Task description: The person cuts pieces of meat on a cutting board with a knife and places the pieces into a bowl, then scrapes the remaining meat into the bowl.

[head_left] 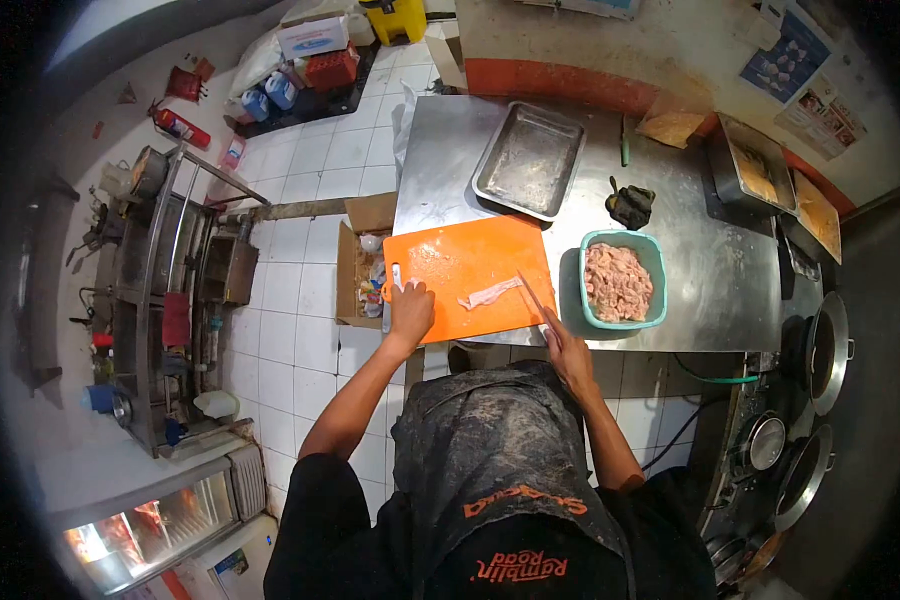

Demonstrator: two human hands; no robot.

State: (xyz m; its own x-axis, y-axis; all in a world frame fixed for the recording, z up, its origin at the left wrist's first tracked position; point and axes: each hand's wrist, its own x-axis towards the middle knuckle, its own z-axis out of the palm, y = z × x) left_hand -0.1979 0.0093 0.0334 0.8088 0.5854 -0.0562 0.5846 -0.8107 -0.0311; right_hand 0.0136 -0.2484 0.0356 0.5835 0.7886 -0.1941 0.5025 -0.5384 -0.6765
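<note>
An orange cutting board [470,250] lies at the front left of the steel table. On it is a pale strip of raw meat or skin [492,293]. My right hand [570,355] is closed around a knife [536,298], whose blade tip is by the strip's right end. At the board's left edge my left hand [411,312] is closed, its fingers curled. A white handle [397,275] shows just above those fingers; whether they grip it or the board's edge is hidden. Right of the board, a turquoise tub [583,300] holds raw meat pieces [618,283].
Behind the board sits a metal tray [485,185]. A dark bundle [631,205] and a green-handled tool [625,150] lie to its right. Deep metal pans [750,165] stand at the far right. An open cardboard box [347,270] is left of the table; woks [827,355] are at right.
</note>
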